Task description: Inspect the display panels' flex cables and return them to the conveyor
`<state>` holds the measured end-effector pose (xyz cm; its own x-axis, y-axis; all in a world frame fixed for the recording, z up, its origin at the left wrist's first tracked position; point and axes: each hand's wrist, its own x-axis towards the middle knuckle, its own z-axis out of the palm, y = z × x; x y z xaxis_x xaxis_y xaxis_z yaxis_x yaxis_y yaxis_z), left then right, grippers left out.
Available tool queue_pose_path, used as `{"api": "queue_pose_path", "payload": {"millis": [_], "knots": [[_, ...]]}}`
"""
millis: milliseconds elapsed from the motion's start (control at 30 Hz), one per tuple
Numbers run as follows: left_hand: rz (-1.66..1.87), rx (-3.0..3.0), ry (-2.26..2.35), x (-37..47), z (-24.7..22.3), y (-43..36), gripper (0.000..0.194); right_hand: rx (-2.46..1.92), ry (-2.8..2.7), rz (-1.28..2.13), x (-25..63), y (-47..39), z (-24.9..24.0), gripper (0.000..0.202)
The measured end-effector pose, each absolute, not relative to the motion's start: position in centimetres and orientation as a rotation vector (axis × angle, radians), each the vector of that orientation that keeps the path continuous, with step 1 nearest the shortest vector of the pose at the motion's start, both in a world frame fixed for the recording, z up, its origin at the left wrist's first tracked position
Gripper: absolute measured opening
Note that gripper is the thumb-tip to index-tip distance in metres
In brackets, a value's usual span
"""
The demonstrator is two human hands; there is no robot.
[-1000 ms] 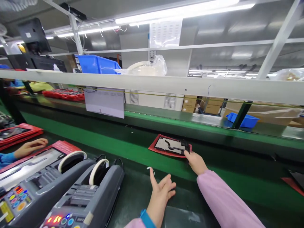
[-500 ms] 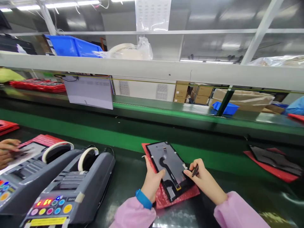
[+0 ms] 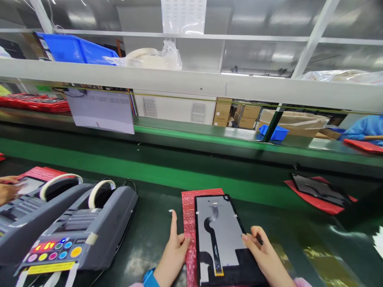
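A display panel [image 3: 223, 239] lies face down on a red bubble-wrap sheet [image 3: 189, 223] at the near edge of the dark green bench [image 3: 152, 231], its flex cable running down the middle of the grey back; the cushioning sheet probably protects the glass side underneath. The left hand [image 3: 173, 251] rests at the left border of the sheet, fingers loosely spread, thumb against the red edge and index finger stretched flat on the bench with a small white scrap at its tip, a pose that would steady the sheet. The right hand [image 3: 263, 255] lies on the panel's right edge, thumb on the dark frame, pinching a thin dark tool [image 3: 259, 239] against its fingers. Two grey tape dispensers [image 3: 77, 235] stand side by side to the left, within reach. Another panel on red wrap [image 3: 320, 191] lies to the far right. At the far left edge, another person's hand [image 3: 7, 190] touches a separate red-wrapped panel.
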<state>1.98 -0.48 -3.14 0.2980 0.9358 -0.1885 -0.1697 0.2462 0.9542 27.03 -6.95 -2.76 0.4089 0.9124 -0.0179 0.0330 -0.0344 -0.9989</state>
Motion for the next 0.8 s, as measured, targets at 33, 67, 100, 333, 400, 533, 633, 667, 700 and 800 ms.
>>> {"api": "queue_pose_path", "payload": {"millis": [33, 67, 100, 333, 400, 533, 633, 667, 700, 800], "knots": [[0.914, 1.069, 0.970, 1.5, -3.1, -0.5, 0.140, -1.421, -0.896, 0.877, 27.1, -7.4, -3.1, 0.061], [0.897, 1.114, 0.991, 1.1, -3.0, -0.5, 0.138, -1.410, -0.896, 0.867, 27.1, -7.8, -3.3, 0.059], [0.878, 1.156, 1.009, 0.7, -2.8, -0.6, 0.135, -1.395, -0.907, 0.868, 27.0, -8.1, -3.6, 0.056], [0.756, 1.279, 0.991, 0.2, -2.8, -0.6, 0.123, -1.416, -1.052, 0.767, 25.4, -8.7, -5.7, 0.047], [0.757, 1.337, 1.008, 0.2, -2.8, -0.6, 0.119, -1.458, -1.133, 0.759, 25.2, -8.7, -6.0, 0.047], [0.672, 1.571, 1.137, 0.0, -1.5, -1.1, 0.097, -1.732, -1.328, 0.553, 24.8, -9.5, -5.3, 0.034], [0.541, 1.930, 1.376, -0.7, 0.3, -1.5, 0.074, -1.958, -1.562, 0.370, 25.4, -10.5, -4.5, 0.029], [0.538, 2.081, 1.461, -1.0, 0.9, -1.5, 0.069, -1.971, -1.569, 0.334, 26.0, -10.7, -4.3, 0.030], [0.574, 2.240, 1.513, -1.4, 1.5, -1.4, 0.066, -1.950, -1.517, 0.325, 27.0, -11.0, -4.3, 0.032], [0.804, 2.615, 1.296, -1.9, 2.6, -0.8, 0.059, -1.755, -1.108, 0.511, 30.9, -11.8, -4.6, 0.050]]}}
